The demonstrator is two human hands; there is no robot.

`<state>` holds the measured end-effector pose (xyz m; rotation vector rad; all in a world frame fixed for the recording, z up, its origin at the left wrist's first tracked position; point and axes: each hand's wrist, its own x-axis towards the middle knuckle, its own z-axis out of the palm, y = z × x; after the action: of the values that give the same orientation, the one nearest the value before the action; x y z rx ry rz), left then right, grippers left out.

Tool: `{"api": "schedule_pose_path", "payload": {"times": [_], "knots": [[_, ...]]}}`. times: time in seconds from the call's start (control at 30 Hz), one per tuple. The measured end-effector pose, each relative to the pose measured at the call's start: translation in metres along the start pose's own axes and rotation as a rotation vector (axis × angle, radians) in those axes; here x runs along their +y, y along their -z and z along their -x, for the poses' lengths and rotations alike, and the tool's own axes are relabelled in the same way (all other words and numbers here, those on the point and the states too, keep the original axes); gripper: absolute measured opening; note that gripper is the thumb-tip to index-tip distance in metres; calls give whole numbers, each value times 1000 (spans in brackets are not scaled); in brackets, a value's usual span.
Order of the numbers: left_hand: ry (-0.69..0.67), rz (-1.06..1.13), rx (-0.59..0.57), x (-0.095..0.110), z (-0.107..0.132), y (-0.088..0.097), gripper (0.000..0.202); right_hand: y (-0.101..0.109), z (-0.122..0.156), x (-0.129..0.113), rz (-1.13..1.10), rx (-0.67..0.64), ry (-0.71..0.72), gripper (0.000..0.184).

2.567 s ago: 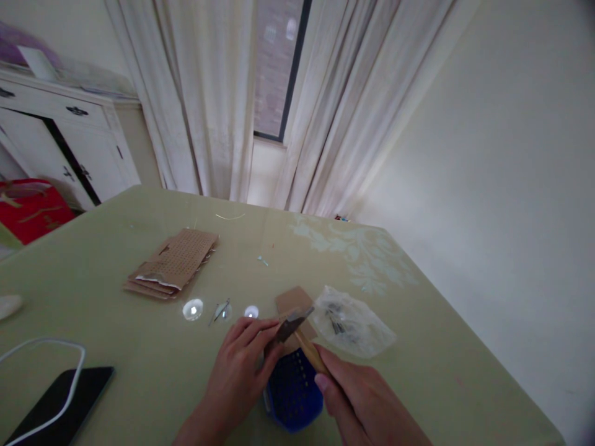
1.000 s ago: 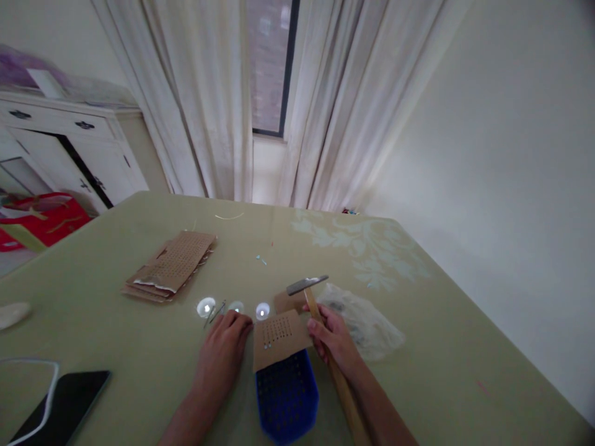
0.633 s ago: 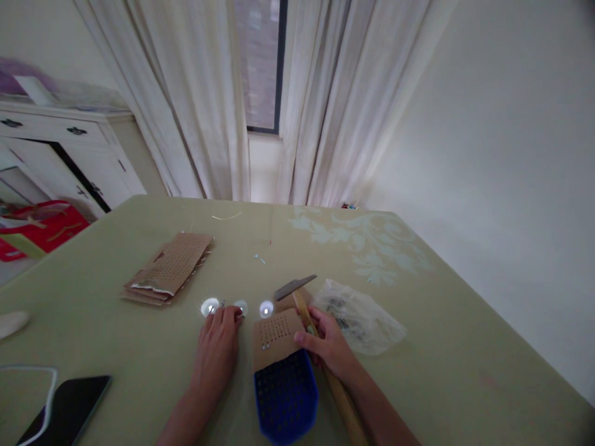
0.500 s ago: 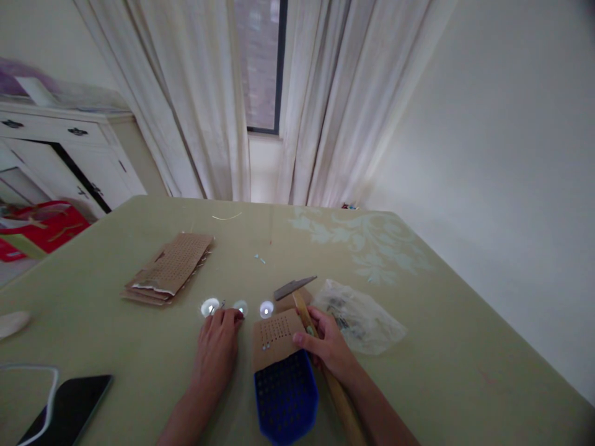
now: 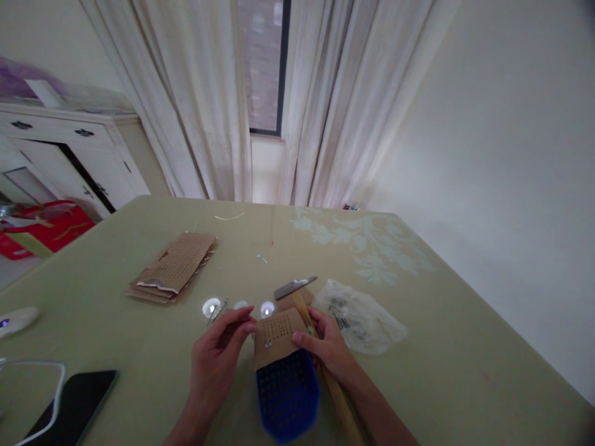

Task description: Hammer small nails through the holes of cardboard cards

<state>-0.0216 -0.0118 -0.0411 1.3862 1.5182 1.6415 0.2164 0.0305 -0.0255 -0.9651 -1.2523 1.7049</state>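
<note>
My right hand (image 5: 330, 348) is closed at the wooden handle of a hammer (image 5: 303, 308), its thumb pressing on a piece of perforated cardboard (image 5: 274, 353). That cardboard lies over the upper part of a blue tray (image 5: 288, 399) with rows of holes; a few small pale pieces sit in its holes. At the cardboard's left edge, my left hand (image 5: 216, 356) is pinched; whatever is between its fingertips is too small to make out. Beyond the hands are small round dishes, one at left (image 5: 211, 306) and one nearer the hammer (image 5: 267, 309). Thin metal tweezers-like pieces (image 5: 218, 311) lean by the left dish.
A clear plastic bag (image 5: 365, 316) with small dark parts lies right of the hammer. Stacked perforated cardboard sheets (image 5: 179, 263) rest at the back left. A phone (image 5: 72, 406), a white cable (image 5: 59, 396) and a white mouse (image 5: 19, 321) are on the left side.
My left hand has lifted from beside the dishes and moved right, to the cardboard's left edge, its fingertips now pinched. My right hand stays in place.
</note>
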Motion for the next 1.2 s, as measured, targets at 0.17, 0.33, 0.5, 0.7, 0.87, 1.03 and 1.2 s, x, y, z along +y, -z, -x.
{"api": "schedule_pose_path", "payload": {"times": [0.17,0.33,0.5,0.7,0.87,1.03,1.2], "knots": [[-118,-42,-125,17,2,-3,15,-1,-1,0,1,-10,3,55],[-137,-146,-214,16,3,-6,16,0,-1,1,39,-7,-6,57],[-174,-197,-212,13,5,-7,16,0,0,0,56,-6,-32,57],[-235,-225,-218,16,3,-8,19,-2,0,-1,37,-13,-23,57],[-268,-228,-217,17,3,-9,20,-2,1,-2,53,-20,-25,57],[-257,-219,-215,17,3,-10,19,-2,1,-2,36,-19,-19,56],[-236,-212,-229,15,3,-9,21,-2,0,-1,25,-27,-1,54]]}}
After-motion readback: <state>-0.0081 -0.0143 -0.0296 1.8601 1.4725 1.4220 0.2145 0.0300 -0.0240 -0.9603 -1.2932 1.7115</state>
